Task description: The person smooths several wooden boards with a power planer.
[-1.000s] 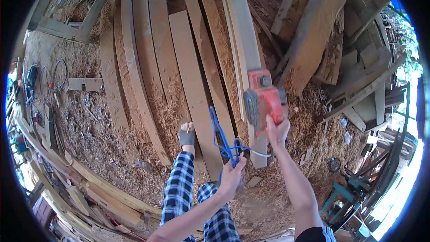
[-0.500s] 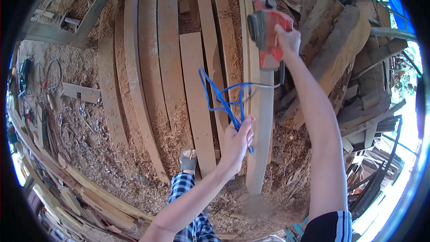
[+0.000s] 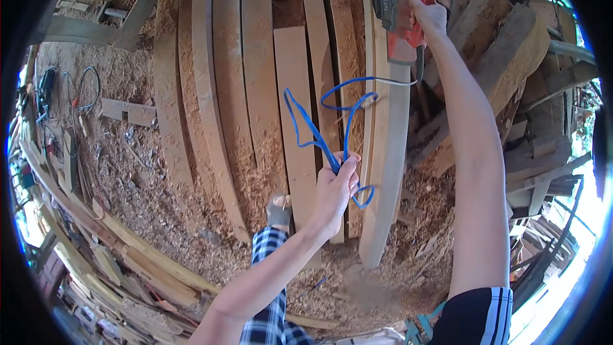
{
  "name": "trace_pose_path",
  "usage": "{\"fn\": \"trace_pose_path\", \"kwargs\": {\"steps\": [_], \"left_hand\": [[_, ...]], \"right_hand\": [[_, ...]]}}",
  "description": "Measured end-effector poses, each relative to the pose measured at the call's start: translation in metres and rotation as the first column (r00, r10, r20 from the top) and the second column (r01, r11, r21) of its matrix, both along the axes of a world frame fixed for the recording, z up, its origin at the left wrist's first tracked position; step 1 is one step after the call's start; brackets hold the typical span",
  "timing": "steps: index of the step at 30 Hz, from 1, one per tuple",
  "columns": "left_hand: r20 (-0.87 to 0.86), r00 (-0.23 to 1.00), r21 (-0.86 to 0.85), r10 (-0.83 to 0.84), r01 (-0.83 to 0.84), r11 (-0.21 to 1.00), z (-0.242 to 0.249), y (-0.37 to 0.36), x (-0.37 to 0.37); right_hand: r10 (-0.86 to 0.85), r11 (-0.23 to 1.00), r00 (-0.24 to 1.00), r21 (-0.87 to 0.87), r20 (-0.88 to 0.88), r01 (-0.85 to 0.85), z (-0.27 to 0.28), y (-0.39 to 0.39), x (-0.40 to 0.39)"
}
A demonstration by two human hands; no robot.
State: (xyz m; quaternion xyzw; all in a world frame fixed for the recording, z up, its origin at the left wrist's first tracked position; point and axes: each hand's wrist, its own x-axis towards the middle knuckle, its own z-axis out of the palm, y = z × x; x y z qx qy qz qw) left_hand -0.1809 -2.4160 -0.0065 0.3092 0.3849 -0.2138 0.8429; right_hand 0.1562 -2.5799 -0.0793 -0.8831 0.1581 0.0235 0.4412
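My right hand (image 3: 429, 18) is closed round the handle of a red and black electric hand planer (image 3: 403, 16). The planer rests on the far part of a long squared timber (image 3: 388, 153). Bunched loops of blue power cord (image 3: 319, 137) are gripped in my left hand (image 3: 337, 185), close to the left side of that timber. From the cord a pale stretch runs across the timber to the planer's rear. The planer's underside is hidden against the wood.
Several long planks (image 3: 249, 57) lie side by side on the left, strewn with shavings. Rough beams (image 3: 504, 57) are stacked on the right. A black power tool (image 3: 46, 89) with a cord lies far left. My foot (image 3: 279, 211) stands near the plank ends.
The planer in my right hand has moved farther away along the timber. The blue cord loops have shifted and spread, and the whole view has swung slightly.
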Motion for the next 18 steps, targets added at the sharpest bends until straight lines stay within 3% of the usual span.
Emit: {"fn": "trace_pose_path", "kwargs": {"steps": [2, 5, 7, 8, 9, 11, 13, 15, 18], "left_hand": [[-0.016, 1.0, 0.023, -0.003, 0.003, 1.0, 0.013, -0.002, -0.017], [-0.07, 0.997, 0.036, -0.025, 0.028, 0.999, 0.03, -0.004, -0.047], [-0.117, 0.991, 0.061, -0.069, 0.076, 0.995, 0.04, -0.007, -0.071], [-0.12, 0.99, 0.06, -0.074, 0.081, 0.995, 0.044, -0.009, -0.084], [-0.135, 0.987, 0.074, -0.082, 0.093, 0.993, 0.045, -0.013, -0.097], [-0.148, 0.984, 0.101, -0.094, 0.11, 0.989, 0.044, -0.02, -0.128], [-0.148, 0.986, 0.122, -0.078, 0.096, 0.988, 0.042, -0.029, -0.163], [-0.151, 0.987, 0.1, -0.053, 0.069, 0.993, 0.038, -0.042, -0.205], [-0.178, 0.982, 0.12, -0.056, 0.079, 0.99, 0.037, -0.065, -0.271]], "right_hand": [[-0.022, 0.999, 1.0, 0.041, -0.016, 0.023, 0.001, -0.007, -0.043], [-0.019, 0.996, 0.997, -0.085, -0.081, 0.012, 0.011, -0.023, -0.128], [-0.049, 0.996, 0.998, -0.07, -0.025, 0.047, 0.008, -0.035, -0.194], [-0.045, 0.985, 0.998, -0.166, 0.042, 0.052, 0.0, -0.044, -0.226], [-0.073, 0.992, 0.997, -0.103, 0.001, 0.073, 0.006, -0.048, -0.26], [-0.032, 0.983, 0.998, -0.179, 0.062, 0.043, 0.009, -0.059, -0.327], [-0.093, 0.985, 0.995, -0.148, -0.025, 0.089, 0.017, -0.064, -0.392], [-0.074, 0.987, 0.994, -0.138, 0.077, 0.084, 0.029, -0.064, -0.454], [-0.11, 0.983, 0.994, -0.144, 0.025, 0.112, 0.032, -0.079, -0.544]]}}
